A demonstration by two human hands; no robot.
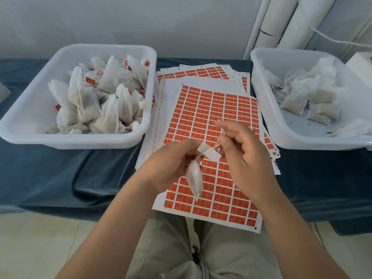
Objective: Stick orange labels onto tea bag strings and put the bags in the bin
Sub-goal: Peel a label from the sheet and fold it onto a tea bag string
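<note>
Over a sheet of orange labels [209, 117], my left hand [171, 166] pinches a white tea bag [194, 179] that hangs down from its fingers. A peeled label [209, 152] shows its white back between both hands, with the bag's string [216, 146] lying across it. My right hand [241, 152] grips the label's right end and the string. The left bin [80, 140] holds a heap of labelled tea bags [100, 97]. The right bin [267, 109] holds unlabelled tea bags [314, 97].
More label sheets [201, 72] are stacked under the top one, on a blue cloth [60, 174] over the table. White pipes [291, 21] stand at the back right. My knees in grey trousers [181, 248] are below the table edge.
</note>
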